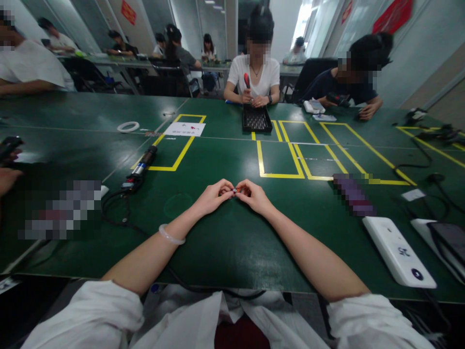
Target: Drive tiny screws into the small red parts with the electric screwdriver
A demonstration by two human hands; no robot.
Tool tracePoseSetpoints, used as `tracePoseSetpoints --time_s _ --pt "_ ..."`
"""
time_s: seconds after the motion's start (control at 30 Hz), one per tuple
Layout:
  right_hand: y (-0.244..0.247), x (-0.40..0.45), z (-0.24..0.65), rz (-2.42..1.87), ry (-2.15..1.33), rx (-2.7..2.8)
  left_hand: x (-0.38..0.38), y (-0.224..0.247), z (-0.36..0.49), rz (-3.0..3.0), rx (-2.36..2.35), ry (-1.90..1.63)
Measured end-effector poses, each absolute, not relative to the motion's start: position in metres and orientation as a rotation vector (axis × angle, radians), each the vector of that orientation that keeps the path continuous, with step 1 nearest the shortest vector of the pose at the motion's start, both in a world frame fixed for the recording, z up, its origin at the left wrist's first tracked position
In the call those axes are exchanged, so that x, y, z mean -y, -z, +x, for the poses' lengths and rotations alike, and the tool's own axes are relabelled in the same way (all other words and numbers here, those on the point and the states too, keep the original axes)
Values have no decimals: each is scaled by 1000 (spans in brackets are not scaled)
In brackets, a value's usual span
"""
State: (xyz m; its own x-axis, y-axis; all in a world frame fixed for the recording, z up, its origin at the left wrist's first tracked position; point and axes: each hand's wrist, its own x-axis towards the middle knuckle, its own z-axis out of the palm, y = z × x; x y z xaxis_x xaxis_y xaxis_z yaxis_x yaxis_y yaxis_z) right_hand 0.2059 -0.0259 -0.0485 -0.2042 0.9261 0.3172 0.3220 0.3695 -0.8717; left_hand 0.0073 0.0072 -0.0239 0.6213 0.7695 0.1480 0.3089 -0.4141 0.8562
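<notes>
Black tray (257, 130): lying on the green table (221, 252) before the co-worker (253, 72) opposite, holding many small, pale pieces too tiny to identify.
Small part (235, 190): sitting between the fingertips of both hands, just above the table's near half; fingers are covering most of it, leaving its type unclear and only dark and orange-red bits showing.
Left hand (220, 195): pinching the part's one side between thumb and curled fingers, the forearm reaching inward, a pale bangle (171, 235) circling the wrist.
Right hand (251, 195): pinching the other side, thumb and fingers closing on it, mirroring the left.
Pixelated patches: masking a phone-like object (354, 195) at right and something flat (65, 209) at left.
Picture edge: cutting off the dark phone (450, 237) at far right.
</notes>
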Motion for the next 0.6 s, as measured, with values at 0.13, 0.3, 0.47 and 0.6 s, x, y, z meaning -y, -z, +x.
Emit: tracePoseSetpoints --time_s 0.13,0.3,0.47,0.6 --pt "48 26 206 -1133 -807 1735 -9 17 3 2087 -893 -681" --pt "50 25 208 -1159 -836 1725 -35 5 -26 2342 -1278 -750" --pt "51 25 207 -1147 -859 1724 -68 0 -92 2324 -2104 -757" --pt "49 26 206 -1147 -858 1736 -77 2 -148 2033 -2525 -678"
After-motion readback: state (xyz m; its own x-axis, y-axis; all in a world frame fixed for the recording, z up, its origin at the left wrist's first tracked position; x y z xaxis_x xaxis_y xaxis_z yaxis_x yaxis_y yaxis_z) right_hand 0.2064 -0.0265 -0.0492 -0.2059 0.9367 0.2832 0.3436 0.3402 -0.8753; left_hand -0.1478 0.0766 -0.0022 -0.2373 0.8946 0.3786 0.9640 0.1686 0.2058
